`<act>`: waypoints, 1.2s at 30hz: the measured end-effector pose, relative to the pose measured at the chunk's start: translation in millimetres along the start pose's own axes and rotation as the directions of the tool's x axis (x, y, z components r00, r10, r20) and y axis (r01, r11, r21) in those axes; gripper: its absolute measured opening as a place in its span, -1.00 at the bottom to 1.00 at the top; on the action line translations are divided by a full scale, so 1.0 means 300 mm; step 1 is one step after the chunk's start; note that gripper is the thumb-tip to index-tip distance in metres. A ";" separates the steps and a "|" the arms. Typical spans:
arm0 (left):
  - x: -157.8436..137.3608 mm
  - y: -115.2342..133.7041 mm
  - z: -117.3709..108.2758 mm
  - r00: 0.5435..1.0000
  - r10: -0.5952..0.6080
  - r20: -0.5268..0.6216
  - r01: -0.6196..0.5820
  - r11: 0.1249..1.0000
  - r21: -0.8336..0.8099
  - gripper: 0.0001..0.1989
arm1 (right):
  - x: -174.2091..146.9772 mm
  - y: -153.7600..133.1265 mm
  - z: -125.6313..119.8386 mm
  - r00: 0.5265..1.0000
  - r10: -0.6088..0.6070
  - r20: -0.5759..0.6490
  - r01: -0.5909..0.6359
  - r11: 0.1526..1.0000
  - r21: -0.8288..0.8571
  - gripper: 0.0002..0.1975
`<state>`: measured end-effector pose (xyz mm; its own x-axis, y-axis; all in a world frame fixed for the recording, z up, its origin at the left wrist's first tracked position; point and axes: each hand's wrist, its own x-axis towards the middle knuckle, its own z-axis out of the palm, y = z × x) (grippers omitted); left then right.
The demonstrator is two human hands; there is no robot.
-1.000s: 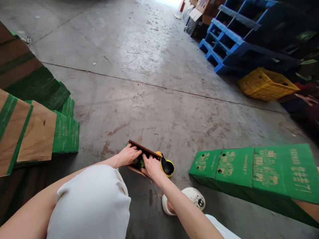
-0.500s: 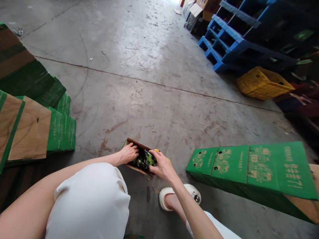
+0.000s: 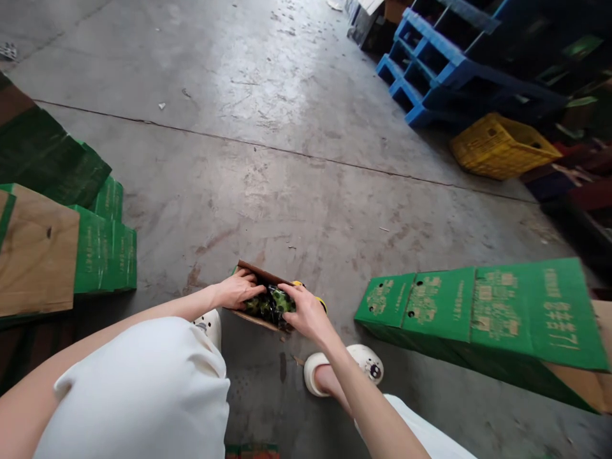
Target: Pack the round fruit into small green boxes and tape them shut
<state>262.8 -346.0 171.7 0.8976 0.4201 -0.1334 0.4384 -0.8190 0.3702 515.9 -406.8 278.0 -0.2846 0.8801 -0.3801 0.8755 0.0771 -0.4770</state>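
Observation:
A small open cardboard box (image 3: pixel 259 323) with green outer sides stands on the floor between my feet. Inside lie shiny plastic packets (image 3: pixel 278 302) with green and dark contents; what exactly they hold is unclear. My left hand (image 3: pixel 236 291) reaches over the box's left end, fingers spread and touching the packets. At the right end, my right hand (image 3: pixel 306 312) has its thumb and fingers on either side of a green packet. Something yellow (image 3: pixel 322 305) shows behind the right hand, mostly hidden.
Green cartons (image 3: pixel 437 306) stand in a row at right. More green and brown cartons (image 3: pixel 105 255) are stacked at left. Blue pallets (image 3: pixel 421 70) and a yellow crate (image 3: pixel 502 148) are at the far right. My white clog (image 3: pixel 366 363) is right of the box, on the concrete floor (image 3: pixel 229 172).
My left hand has shifted, its fingers now stretching further right over the packets. My right hand stays at the box's right end. The view has moved slightly, showing my left shoe.

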 end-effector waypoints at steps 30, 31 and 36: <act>-0.044 0.026 -0.138 0.998 0.013 0.059 -0.012 1.000 -0.020 -0.66 | 0.087 -0.030 0.105 0.947 -0.073 0.314 0.182 0.925 -0.332 -0.63; -0.052 0.024 -0.148 0.998 0.020 0.057 -0.018 0.999 -0.033 -0.66 | 0.098 -0.027 0.117 0.943 -0.078 0.323 0.192 0.922 -0.335 -0.65; -0.095 0.004 -0.180 0.999 0.043 0.032 -0.041 0.996 -0.083 -0.57 | 0.157 -0.030 0.180 0.935 -0.025 0.355 0.168 0.910 -0.378 -0.64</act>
<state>235.2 -337.9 225.5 0.9168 0.3717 -0.1462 0.3962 -0.8003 0.4500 473.6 -391.4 221.8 -0.4268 0.6544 -0.6243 0.8968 0.3954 -0.1986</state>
